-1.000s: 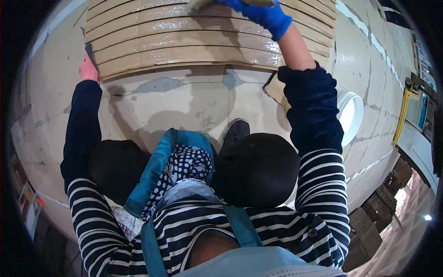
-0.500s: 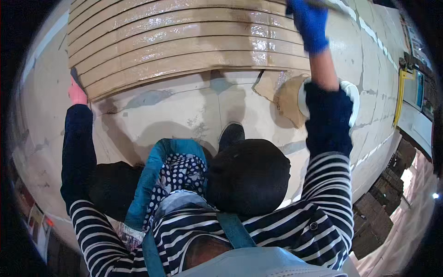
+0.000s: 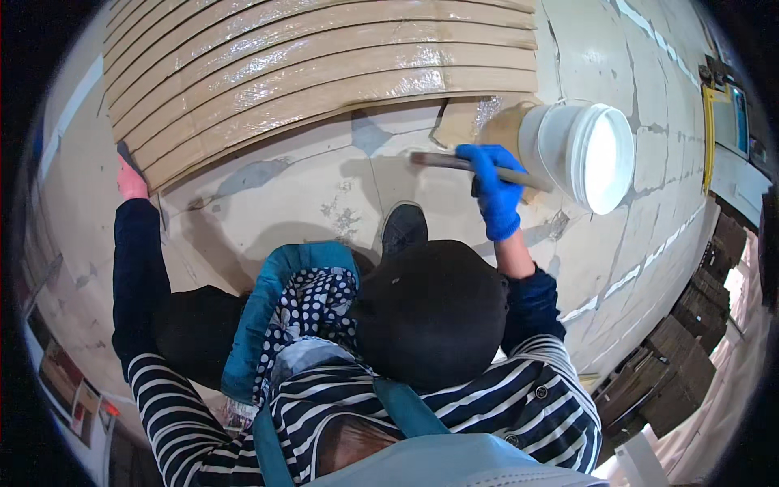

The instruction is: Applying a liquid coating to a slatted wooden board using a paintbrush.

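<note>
A fanned row of brown cardboard sheets [image 3: 268, 97] lies overlapped on the floor, with wet, glossy streaks across the strips. At its near left corner, my left hand [image 3: 132, 180], pink with dark grey over the fingers, grips the sheets' edge; its fingertips are partly hidden. My right hand [image 3: 497, 188], in a blue knitted glove, is closed round a brush [image 3: 442, 161] seen edge-on, its bristles hard to make out. The brush is held off the sheets, left of a white bucket [image 3: 560, 150] whose inside looks bright white.
A loose brown cardboard piece [image 3: 458, 122] lies beside and partly beneath the bucket. My shoe [image 3: 404, 229] rests on the cracked, patched floor [image 3: 324, 183]. Stacks of cardboard [image 3: 657, 381] stand at the right, and a yellow-edged frame [image 3: 708, 138] is farther up there.
My right hand has swung down and left from the far right end of the sheets, bringing the brush beside the bucket. The bucket is now uncovered. My left hand stays at the corner.
</note>
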### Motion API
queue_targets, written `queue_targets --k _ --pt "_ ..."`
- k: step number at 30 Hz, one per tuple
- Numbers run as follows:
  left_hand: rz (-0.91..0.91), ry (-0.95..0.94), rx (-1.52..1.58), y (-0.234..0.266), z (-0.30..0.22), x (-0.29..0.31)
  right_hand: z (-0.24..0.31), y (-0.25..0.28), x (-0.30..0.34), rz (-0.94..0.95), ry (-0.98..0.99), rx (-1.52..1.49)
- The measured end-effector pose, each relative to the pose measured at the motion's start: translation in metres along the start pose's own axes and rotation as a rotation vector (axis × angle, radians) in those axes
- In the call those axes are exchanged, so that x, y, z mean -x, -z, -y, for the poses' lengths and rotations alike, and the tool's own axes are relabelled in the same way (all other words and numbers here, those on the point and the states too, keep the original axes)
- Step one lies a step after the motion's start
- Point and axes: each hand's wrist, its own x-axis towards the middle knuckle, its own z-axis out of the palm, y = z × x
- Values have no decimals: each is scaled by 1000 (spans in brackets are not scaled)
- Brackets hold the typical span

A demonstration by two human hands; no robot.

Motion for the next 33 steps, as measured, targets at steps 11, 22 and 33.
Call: queue_targets --k 11,22,33 --pt "261 477 1081 105 -75 98 -154 24 33 -741 -783 -1056" --pt "520 430 776 113 -71 73 -66 38 -14 -286 -395 -104" --pt "359 376 340 112 -74 63 -125 72 -161 115 -782 651"
